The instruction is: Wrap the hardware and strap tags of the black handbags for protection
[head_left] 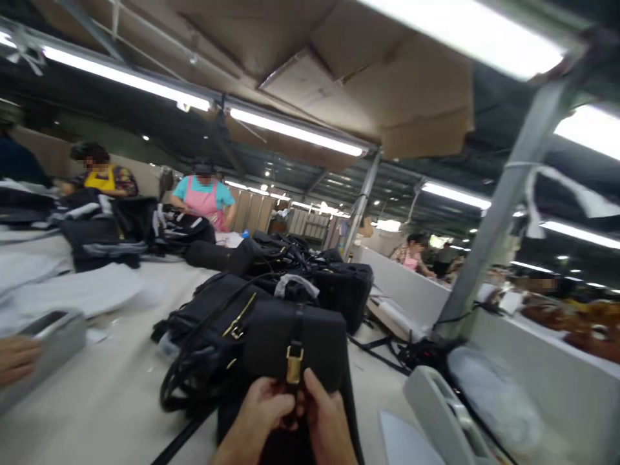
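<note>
A black bag (261,342) stands before me with its flap facing me. Down the middle of the flap runs a black strap (296,329) with a gold buckle (294,368). My left hand (264,408) is closed, its thumb and fingers pinching the strap's lower end just under the buckle. From the other side my right hand (323,410) is closed on the same strap end, its thumb up beside the buckle. The fingertips partly hide the strap end. Behind this bag lie other black bags (208,290) with gold zips and loose straps.
Another person's hand (18,360) is beside a grey bin (53,352) at left. White sheets (92,290) lie on the table (121,400). A grey device (445,413) and clear plastic (494,394) are at right. Co-workers (206,194) work farther back. A metal post (508,194) rises at right.
</note>
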The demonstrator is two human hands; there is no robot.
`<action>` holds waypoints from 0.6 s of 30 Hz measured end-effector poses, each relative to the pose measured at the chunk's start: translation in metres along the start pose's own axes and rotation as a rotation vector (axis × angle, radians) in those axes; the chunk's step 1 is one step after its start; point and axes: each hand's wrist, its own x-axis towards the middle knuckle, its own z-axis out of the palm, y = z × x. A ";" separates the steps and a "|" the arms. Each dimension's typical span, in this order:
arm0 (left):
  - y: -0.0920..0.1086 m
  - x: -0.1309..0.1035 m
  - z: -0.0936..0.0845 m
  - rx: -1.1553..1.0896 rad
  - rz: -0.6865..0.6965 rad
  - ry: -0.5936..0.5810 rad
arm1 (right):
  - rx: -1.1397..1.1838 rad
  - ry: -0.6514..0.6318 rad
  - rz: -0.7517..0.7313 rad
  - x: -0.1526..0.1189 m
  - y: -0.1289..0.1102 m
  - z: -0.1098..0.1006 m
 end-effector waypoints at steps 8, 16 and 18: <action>0.015 0.005 0.006 0.137 0.054 0.171 | -0.359 -0.053 0.017 -0.024 -0.014 -0.020; 0.015 0.000 0.011 0.313 0.059 0.134 | -1.051 -0.208 -1.039 -0.031 -0.062 -0.035; 0.010 -0.001 0.006 0.395 0.043 0.120 | -1.116 -0.338 -1.103 -0.025 -0.069 -0.028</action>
